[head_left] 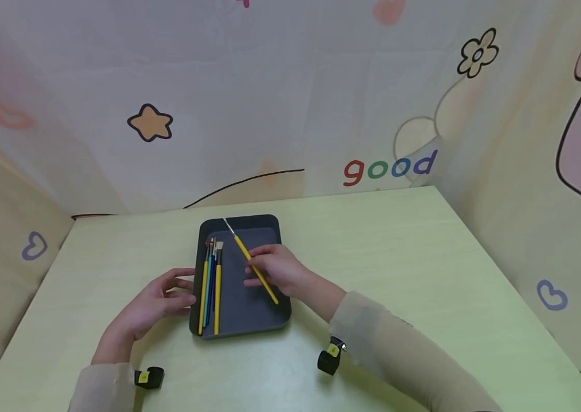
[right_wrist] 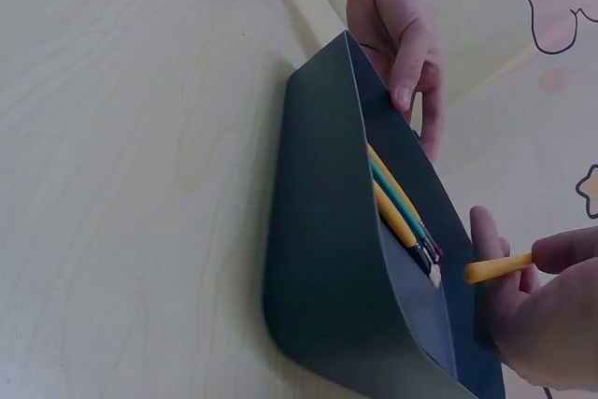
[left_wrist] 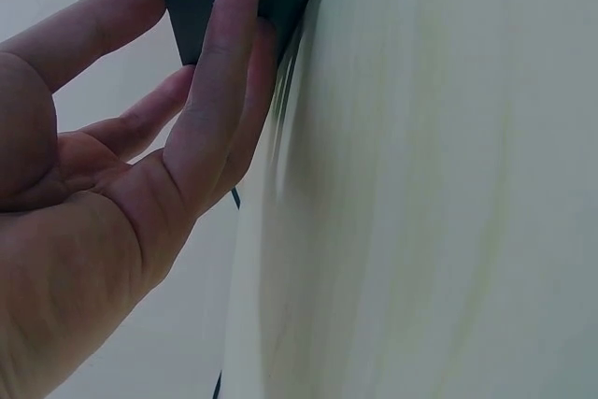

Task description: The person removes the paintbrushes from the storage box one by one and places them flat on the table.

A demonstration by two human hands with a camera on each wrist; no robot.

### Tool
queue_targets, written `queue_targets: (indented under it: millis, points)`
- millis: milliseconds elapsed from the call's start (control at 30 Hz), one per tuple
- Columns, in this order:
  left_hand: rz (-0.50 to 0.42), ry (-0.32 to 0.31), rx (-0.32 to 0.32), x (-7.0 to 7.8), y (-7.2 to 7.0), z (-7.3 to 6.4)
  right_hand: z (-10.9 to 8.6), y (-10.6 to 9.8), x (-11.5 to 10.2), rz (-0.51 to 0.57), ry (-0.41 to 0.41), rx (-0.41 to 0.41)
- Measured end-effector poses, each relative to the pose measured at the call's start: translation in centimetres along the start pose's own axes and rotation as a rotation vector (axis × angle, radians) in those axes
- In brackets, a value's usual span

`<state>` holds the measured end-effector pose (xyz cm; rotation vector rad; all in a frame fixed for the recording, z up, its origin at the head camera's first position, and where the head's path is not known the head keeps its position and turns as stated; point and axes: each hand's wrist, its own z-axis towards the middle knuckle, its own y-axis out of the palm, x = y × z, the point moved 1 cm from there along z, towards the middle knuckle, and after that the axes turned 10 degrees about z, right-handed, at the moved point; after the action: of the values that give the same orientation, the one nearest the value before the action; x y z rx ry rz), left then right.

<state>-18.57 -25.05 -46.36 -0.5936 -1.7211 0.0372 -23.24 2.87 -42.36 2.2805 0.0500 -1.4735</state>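
Note:
My right hand (head_left: 281,269) pinches a yellow-handled paintbrush (head_left: 256,269) between thumb and fingers, slanting over the dark grey tray (head_left: 249,327) with its bristle end up and to the left. In the right wrist view the brush's yellow handle end (right_wrist: 495,268) sticks out from that hand. Inside the tray, along its left wall, lie several paintbrushes (head_left: 210,292), with yellow, teal and dark blue handles. My left hand (head_left: 158,300) touches the tray's left side with its fingertips. The left wrist view shows those fingers (left_wrist: 234,44) against the tray's outer wall (left_wrist: 201,7).
The tray stands on a pale wooden table (head_left: 424,274) near its back edge. Behind the table hangs a printed cloth (head_left: 249,103) with a star, a flower and the word "good". Small black devices (head_left: 330,357) are worn at both wrists.

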Motion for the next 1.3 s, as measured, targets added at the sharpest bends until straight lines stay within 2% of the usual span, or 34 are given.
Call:
queue_targets:
  millis: [133,333,600,867,1300]
  points:
    - [-0.001,0.007,-0.005,-0.1,-0.1,0.0,-0.5,-0.3,-0.5,0.016,-0.023,0.018]
    - [0.003,0.012,-0.008,0.3,-0.2,-0.1,-0.9,-1.0,-1.3,-0.061,-0.029,0.062]
    - [0.007,0.011,-0.007,0.4,-0.3,-0.1,-1.4,-2.6,-2.0,-0.071,-0.047,0.049]
    - [0.011,0.006,-0.007,0.3,-0.1,-0.1,-1.4,-6.0,-1.8,-0.141,-0.063,0.068]
    - [-0.004,0.012,-0.004,0.3,-0.1,-0.3,-2.3,-13.1,-2.4,-0.248,-0.029,0.185]
